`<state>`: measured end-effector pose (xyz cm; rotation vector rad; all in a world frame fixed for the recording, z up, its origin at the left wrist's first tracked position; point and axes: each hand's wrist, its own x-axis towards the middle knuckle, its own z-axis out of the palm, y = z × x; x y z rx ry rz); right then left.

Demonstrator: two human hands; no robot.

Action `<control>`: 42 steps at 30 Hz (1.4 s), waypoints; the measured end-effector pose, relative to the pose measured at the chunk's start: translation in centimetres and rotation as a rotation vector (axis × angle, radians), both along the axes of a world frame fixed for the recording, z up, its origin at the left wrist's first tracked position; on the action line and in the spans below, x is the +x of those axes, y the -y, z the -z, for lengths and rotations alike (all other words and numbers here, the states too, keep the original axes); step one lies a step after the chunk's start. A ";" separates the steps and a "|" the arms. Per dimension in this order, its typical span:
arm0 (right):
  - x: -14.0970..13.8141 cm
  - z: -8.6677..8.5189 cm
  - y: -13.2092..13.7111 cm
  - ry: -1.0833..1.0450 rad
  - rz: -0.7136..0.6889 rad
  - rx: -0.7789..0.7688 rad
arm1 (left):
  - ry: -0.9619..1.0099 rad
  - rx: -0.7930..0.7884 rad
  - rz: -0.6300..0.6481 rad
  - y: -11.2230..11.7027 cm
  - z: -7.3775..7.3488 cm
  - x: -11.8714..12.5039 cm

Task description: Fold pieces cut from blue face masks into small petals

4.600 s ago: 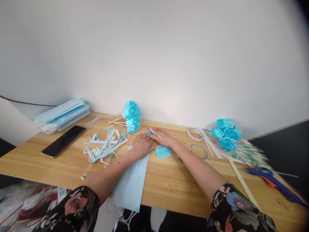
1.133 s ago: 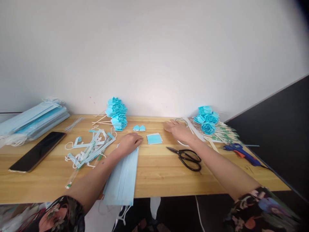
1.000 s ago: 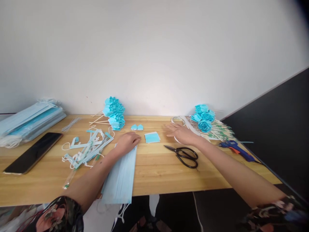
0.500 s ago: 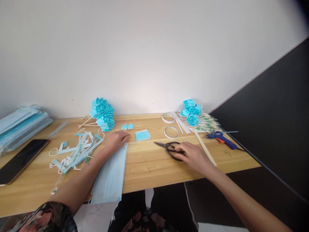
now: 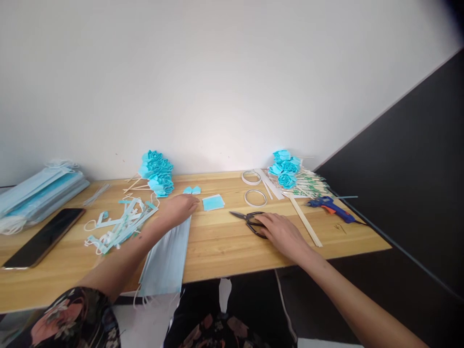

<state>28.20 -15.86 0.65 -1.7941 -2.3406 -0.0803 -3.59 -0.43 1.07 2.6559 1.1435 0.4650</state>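
My right hand [image 5: 281,232] has its fingers on the dark handles of the scissors [image 5: 248,221], which lie on the table with their blades pointing left. My left hand [image 5: 181,211] reaches over the top end of a stack of pale blue face masks [image 5: 166,263], fingers stretched to the right, with nothing visible in them. Just beyond its fingertips lies a small stack of blue cut squares [image 5: 213,202]. Two blue petal-shaped pieces [image 5: 192,190] rest behind that hand.
Cut mask strips and ear loops [image 5: 121,222], a phone [image 5: 43,238] and bagged masks [image 5: 47,188] lie left. Blue flowers [image 5: 156,173] on sticks stand behind. Tape rolls [image 5: 255,197], more flowers [image 5: 286,167], bundled sticks [image 5: 313,183] and a blue glue gun [image 5: 333,209] lie right.
My left hand has moved slightly right, toward the blue squares. My right hand stays at the scissors' handles, its fingers a little further over them. The view has shifted slightly.
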 end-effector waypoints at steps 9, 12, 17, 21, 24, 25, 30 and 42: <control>1.5 -1.1 1.4 0.049 0.038 -0.152 | -0.165 0.089 0.077 1.5 -0.1 3.9; 3.2 -1.8 1.2 -0.001 0.040 -0.220 | -0.180 0.093 0.102 1.2 0.6 4.2; 3.5 -2.5 -1.2 -0.041 0.113 -0.093 | -0.152 0.089 0.088 0.9 1.4 4.4; 2.1 -1.8 -4.2 0.030 0.049 0.013 | -0.064 0.064 0.080 0.7 1.8 4.2; 1.5 -1.2 -6.1 0.087 0.072 0.019 | 0.027 0.020 0.068 0.5 1.9 3.8; 1.4 -1.1 -6.5 0.102 0.081 0.013 | 0.054 0.001 0.063 0.4 2.0 3.6; 0.5 -1.2 -7.7 0.067 0.063 -0.027 | 0.138 -0.046 0.059 -0.1 2.3 3.0; -6.5 -4.6 -6.7 -0.443 -0.263 -0.154 | 0.552 -0.340 0.227 3.2 -0.5 3.7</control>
